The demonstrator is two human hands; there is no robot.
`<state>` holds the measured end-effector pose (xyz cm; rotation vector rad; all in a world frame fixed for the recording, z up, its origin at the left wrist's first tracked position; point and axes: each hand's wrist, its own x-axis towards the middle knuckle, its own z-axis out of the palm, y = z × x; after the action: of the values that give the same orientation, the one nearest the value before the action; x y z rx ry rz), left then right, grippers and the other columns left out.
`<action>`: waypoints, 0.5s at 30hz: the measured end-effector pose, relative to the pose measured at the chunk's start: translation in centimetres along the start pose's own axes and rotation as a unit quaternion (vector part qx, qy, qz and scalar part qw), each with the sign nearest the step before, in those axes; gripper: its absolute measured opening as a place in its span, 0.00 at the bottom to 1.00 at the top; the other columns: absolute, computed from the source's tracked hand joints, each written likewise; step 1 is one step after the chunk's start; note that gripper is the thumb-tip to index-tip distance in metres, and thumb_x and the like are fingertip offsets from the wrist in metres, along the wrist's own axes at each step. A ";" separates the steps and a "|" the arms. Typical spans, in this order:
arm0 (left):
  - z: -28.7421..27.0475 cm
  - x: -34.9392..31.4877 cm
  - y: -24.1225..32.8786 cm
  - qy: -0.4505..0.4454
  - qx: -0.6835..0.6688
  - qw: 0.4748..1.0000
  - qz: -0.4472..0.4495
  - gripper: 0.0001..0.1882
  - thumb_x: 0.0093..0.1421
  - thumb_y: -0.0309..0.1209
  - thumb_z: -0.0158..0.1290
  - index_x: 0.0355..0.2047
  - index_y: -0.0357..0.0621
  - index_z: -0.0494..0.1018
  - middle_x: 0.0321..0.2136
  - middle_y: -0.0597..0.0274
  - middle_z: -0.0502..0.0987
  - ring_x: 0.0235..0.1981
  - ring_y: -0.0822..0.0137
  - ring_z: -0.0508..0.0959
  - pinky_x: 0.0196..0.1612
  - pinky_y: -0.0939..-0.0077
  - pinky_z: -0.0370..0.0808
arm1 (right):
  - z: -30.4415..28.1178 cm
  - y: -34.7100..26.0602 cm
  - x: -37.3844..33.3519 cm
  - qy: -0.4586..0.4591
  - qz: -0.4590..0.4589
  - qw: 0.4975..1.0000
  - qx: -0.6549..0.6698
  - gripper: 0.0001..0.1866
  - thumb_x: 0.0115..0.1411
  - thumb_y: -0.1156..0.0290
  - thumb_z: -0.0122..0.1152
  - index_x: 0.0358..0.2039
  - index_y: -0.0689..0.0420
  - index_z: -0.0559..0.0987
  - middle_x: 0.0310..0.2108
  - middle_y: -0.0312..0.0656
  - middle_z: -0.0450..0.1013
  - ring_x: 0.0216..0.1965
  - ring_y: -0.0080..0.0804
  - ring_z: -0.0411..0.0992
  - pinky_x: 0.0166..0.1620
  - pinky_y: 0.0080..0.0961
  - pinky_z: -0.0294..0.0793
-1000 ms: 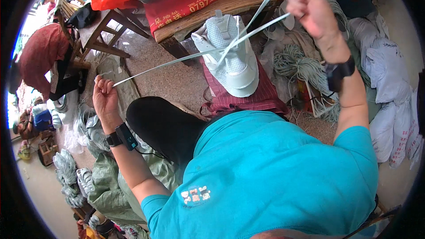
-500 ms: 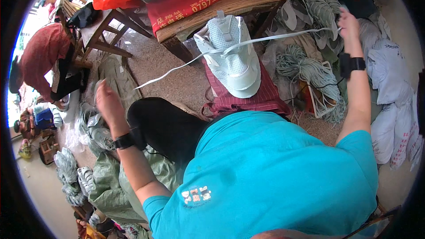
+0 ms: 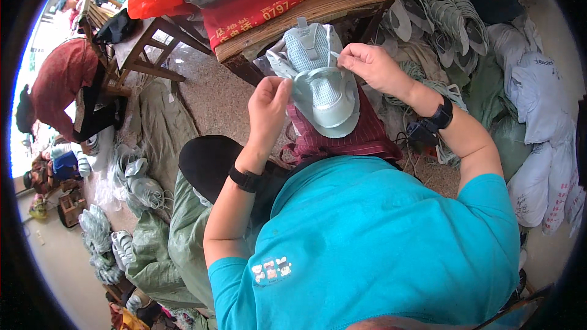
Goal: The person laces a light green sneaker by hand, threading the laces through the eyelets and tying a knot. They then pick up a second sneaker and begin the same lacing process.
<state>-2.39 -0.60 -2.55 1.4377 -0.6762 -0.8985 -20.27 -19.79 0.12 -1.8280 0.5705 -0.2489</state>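
Observation:
A pale mint-and-white mesh sneaker upper (image 3: 324,88) lies toe toward me, just beyond my lap. At its left edge is my left hand (image 3: 269,104), closed in a pinch; what sits between the fingertips is hidden. My right hand (image 3: 372,67) is closed at the upper's right edge. Its thumb and forefinger pinch a short white bit of shoelace (image 3: 334,55). A maroon striped cloth (image 3: 373,131) lies under the upper.
A wooden bench (image 3: 299,15) with a red printed cloth (image 3: 278,0) stands just beyond. Shoe pieces (image 3: 452,12) and a mint lace bundle (image 3: 422,73) lie right, near white sacks (image 3: 532,95). Green sacks (image 3: 183,232) lie left; a person (image 3: 64,85) bends over farther left.
Both hands have come inward from wide apart to the upper's two edges. The long white shoelace that stretched across it no longer shows at full length.

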 end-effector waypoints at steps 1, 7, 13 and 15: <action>0.1 -0.2 0.2 -0.009 0.013 1.000 -0.020 0.09 0.69 0.33 0.52 0.38 0.39 0.73 0.29 0.70 0.76 0.26 0.82 0.68 0.30 0.86 0.66 | -0.3 -0.2 -0.1 -0.009 0.003 1.000 -0.002 0.11 0.69 0.67 0.52 0.40 0.62 0.77 0.32 0.29 0.73 0.35 0.13 0.67 0.41 0.14 0.68; 1.0 -1.5 1.9 -0.023 -0.045 0.999 -0.017 0.07 0.69 0.26 0.49 0.41 0.34 0.72 0.32 0.63 0.78 0.31 0.75 0.76 0.38 0.81 0.76 | -0.4 -0.5 -0.5 -0.018 0.034 0.999 -0.012 0.11 0.69 0.68 0.53 0.39 0.63 0.78 0.34 0.32 0.75 0.38 0.16 0.70 0.45 0.17 0.71; -0.5 -1.9 1.6 -0.003 -0.118 0.992 -0.039 0.13 0.71 0.25 0.44 0.52 0.32 0.71 0.37 0.61 0.78 0.35 0.75 0.76 0.41 0.80 0.74 | -0.6 -0.7 -0.1 -0.014 0.039 0.998 -0.040 0.11 0.67 0.67 0.56 0.34 0.62 0.79 0.30 0.31 0.75 0.35 0.16 0.71 0.43 0.17 0.71; -0.4 -1.8 1.7 0.008 -0.145 0.989 -0.040 0.13 0.71 0.26 0.45 0.50 0.33 0.72 0.35 0.63 0.78 0.33 0.76 0.74 0.38 0.82 0.73 | -0.8 -0.9 0.1 -0.023 0.046 0.998 -0.038 0.10 0.65 0.68 0.57 0.31 0.61 0.78 0.28 0.30 0.74 0.33 0.15 0.70 0.41 0.17 0.70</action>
<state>-2.84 1.03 -0.65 1.2167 -0.4557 -1.0020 -20.27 -20.32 1.24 -1.8698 0.6375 -0.1239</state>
